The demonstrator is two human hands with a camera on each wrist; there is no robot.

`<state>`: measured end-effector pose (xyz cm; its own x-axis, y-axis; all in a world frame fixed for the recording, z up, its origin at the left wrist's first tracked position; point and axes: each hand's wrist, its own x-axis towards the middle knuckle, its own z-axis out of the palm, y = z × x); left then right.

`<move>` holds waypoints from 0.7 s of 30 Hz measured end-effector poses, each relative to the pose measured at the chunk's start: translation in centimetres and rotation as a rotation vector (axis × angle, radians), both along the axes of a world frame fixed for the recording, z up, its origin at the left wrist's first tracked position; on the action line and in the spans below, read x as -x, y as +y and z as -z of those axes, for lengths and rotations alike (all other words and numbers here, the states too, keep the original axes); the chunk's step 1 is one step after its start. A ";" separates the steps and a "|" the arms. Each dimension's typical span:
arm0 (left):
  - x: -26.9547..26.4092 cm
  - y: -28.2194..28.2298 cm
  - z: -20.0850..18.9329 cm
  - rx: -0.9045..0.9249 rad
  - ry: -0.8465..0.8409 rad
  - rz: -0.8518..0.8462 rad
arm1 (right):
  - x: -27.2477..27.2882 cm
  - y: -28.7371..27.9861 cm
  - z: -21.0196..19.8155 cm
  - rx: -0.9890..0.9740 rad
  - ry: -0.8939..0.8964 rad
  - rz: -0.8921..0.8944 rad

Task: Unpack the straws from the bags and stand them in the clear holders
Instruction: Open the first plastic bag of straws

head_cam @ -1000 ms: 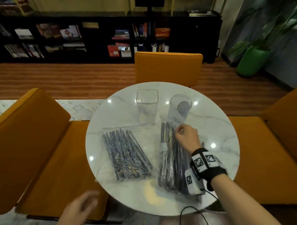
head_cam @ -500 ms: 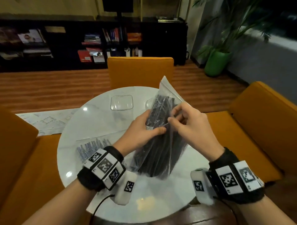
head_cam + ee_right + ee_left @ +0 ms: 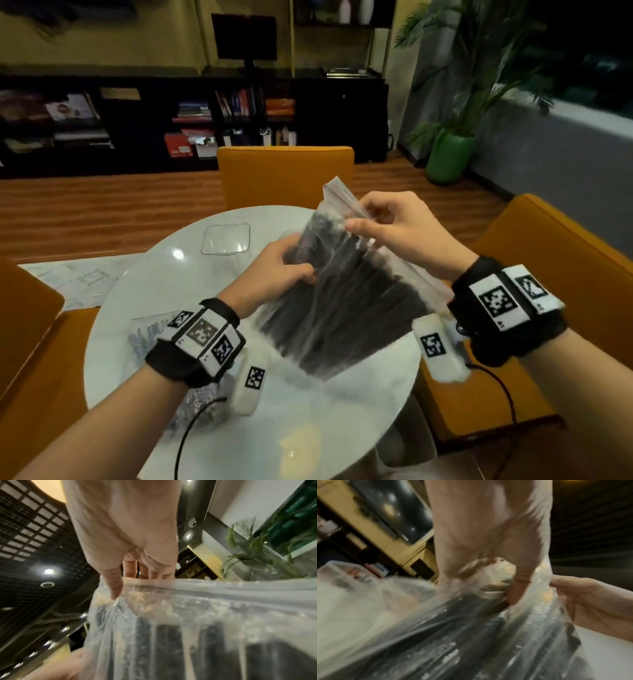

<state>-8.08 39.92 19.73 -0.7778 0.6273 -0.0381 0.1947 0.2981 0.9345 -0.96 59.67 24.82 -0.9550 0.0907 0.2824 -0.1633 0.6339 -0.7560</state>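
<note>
Clear bag (image 3: 342, 301) of black straws (image 3: 346, 308), unlabelled: left hand (image 3: 274, 270) grips it, right hand (image 3: 394, 229) pinches its top

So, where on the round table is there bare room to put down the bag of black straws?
The near part of the table, in front of the lifted bag of black straws, looks bare. So does the far left, between the square holder and the table edge. The left side is crowded: the second bag lies there under the left hand.
</note>
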 end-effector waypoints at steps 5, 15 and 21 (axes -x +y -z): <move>-1.4 3.5 -1.5 -0.038 0.268 -0.433 | 0.6 3.0 1.6 0.163 -0.100 -0.011; -5.5 7.1 -2.5 -0.060 0.096 -0.449 | -0.7 1.7 3.8 -0.015 -0.091 -0.204; -5.9 5.3 -2.5 -0.158 -0.053 -0.388 | -0.7 1.3 3.8 0.250 -0.281 -0.287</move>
<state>-2.17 45.19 22.27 -0.9572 0.2891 -0.0107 0.0470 0.1918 0.9803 -0.21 60.93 21.05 -0.9877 -0.1555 0.0128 -0.0727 0.3857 -0.9197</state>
